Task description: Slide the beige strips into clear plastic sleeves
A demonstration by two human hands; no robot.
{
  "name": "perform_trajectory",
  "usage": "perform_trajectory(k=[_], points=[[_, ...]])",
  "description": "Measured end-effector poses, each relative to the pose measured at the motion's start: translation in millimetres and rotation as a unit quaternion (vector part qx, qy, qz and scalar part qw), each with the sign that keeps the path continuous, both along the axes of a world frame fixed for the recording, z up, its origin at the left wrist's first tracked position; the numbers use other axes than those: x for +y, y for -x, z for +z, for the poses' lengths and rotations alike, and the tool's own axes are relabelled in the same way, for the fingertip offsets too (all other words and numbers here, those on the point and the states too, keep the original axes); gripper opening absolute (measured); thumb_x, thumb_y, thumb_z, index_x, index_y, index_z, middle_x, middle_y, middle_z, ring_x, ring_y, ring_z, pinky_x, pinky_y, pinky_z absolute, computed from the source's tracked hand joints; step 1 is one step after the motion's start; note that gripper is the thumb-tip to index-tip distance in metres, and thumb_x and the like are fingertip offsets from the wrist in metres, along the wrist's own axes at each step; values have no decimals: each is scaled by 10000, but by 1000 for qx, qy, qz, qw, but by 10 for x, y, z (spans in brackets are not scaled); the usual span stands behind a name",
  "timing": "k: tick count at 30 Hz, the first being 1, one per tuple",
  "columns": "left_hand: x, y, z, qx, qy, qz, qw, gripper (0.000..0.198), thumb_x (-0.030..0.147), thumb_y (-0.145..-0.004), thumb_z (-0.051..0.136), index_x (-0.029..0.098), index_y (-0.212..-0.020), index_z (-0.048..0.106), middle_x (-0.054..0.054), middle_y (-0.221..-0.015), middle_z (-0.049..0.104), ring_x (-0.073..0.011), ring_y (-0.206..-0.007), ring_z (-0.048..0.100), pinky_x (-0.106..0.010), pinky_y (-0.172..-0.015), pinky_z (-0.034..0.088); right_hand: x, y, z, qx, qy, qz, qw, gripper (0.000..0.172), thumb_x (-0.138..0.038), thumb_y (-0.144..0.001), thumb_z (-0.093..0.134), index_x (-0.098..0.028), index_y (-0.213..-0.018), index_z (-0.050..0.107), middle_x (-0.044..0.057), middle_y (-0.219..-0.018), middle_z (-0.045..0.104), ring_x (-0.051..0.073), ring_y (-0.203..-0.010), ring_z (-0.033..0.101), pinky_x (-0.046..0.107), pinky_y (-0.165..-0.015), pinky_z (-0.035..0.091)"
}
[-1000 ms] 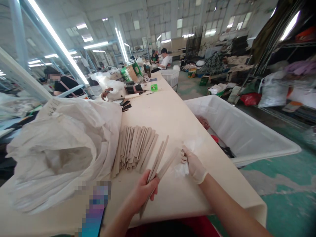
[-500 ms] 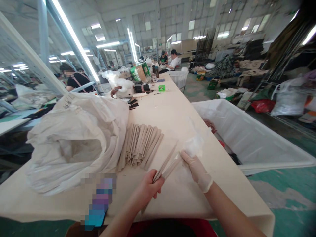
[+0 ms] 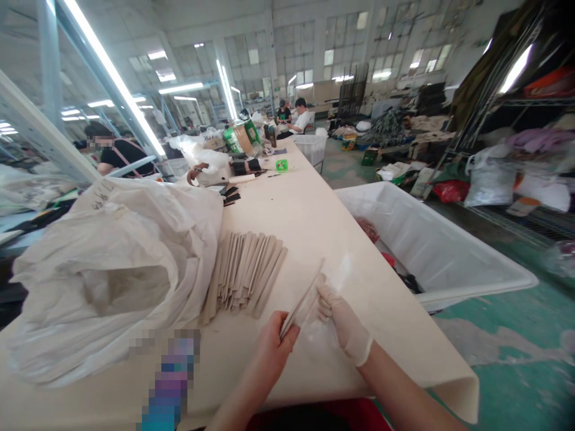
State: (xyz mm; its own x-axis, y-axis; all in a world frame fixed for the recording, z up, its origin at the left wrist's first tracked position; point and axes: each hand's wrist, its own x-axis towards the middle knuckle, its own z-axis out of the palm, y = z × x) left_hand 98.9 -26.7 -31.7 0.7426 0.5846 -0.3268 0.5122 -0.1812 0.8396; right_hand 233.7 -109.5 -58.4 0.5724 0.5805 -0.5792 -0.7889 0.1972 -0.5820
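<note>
My bare left hand (image 3: 276, 341) is closed around the lower ends of a few thin beige strips (image 3: 300, 304), which point up and away over the table. My right hand (image 3: 345, 323), in a pale thin glove, has its fingers curled in against the far part of one strip. Some clear, shiny plastic film (image 3: 320, 338) appears to lie by the right fingers; its outline is hard to make out. To the left of the hands, a fanned row of similar beige strips (image 3: 247, 269) lies on the table (image 3: 296, 209).
A large open whitish sack (image 3: 179, 233) slumps on the table's left. A blurred-out phone-like object (image 3: 171, 380) lies at the near edge. Along the right side stands a white plastic tub (image 3: 431, 251). Farther back are a green box (image 3: 281, 165), black pieces (image 3: 231, 195) and several people.
The view has turned slightly right, so the table and sack sit farther left. My right hand has curled its fingers and come lower along the strips; the held strips are closer together.
</note>
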Motion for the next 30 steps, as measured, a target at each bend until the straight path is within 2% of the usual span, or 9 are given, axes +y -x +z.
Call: perform_trajectory(k=[4, 6, 9, 12, 16, 21, 25, 30], points=[[-37, -88, -52, -15, -15, 26, 999, 161, 350, -814, 441, 190, -818, 453, 54, -589, 458, -111, -554, 446, -232, -557, 341, -11, 181, -13, 36, -14, 47, 998, 411, -461, -613, 785, -189, -713, 494, -40, -544, 437, 93, -451, 392, 199, -402, 341], [-50, -82, -68, -5, 1, 9, 1000, 156, 352, -810, 447, 197, -792, 442, 61, -567, 445, -108, -529, 431, -229, -533, 329, -52, 131, 9, 23, -8, 36, 999, 391, -456, -655, 758, -182, -679, 481, -39, -520, 420, 90, -425, 368, 206, -381, 322], [-74, -84, -68, 11, -10, -13, 1000, 150, 342, -798, 464, 197, -765, 441, 56, -569, 442, -113, -546, 434, -232, -541, 325, -87, -8, 64, 7, 21, -19, 1000, 460, -440, -661, 760, -184, -582, 386, -58, -466, 339, 68, -385, 287, 193, -340, 263], [-106, -150, -68, 2, -42, 10, 999, 163, 353, -803, 457, 192, -775, 452, 40, -602, 462, -125, -587, 453, -242, -574, 334, -77, -8, 102, 17, 12, -9, 1000, 433, -427, -624, 787, -186, -614, 427, -53, -489, 388, 74, -407, 334, 191, -364, 310], [-135, -195, -80, -3, -27, 9, 1000, 178, 372, -805, 453, 195, -781, 460, 44, -591, 464, -124, -566, 450, -240, -553, 331, -115, -34, 46, 17, -12, 12, 1000, 428, -452, -608, 790, -178, -628, 462, -30, -522, 449, 74, -406, 334, 210, -376, 339], [-158, -188, -97, 7, -20, -11, 1000, 157, 350, -791, 467, 201, -750, 440, 58, -560, 428, -115, -545, 430, -233, -545, 325, -188, -227, -80, 39, -54, -24, 997, 543, -414, -607, 796, -183, -555, 308, -89, -462, 223, 43, -383, 172, 171, -328, 205], [-171, -248, -128, 1, -32, 3, 999, 174, 366, -809, 450, 198, -765, 442, 48, -586, 445, -120, -574, 445, -235, -563, 327, -205, -164, -106, 37, -63, 29, 997, 554, -429, -628, 782, -185, -558, 289, -79, -477, 234, 45, -405, 196, 165, -351, 230], [-185, -249, -109, 11, -18, -28, 999, 149, 345, -804, 452, 204, -755, 442, 51, -586, 439, -116, -560, 435, -233, -548, 313, -244, -271, -95, 63, -88, -32, 994, 507, -418, -601, 808, -166, -594, 369, -98, -482, 204, 33, -390, 164, 146, -330, 203]])
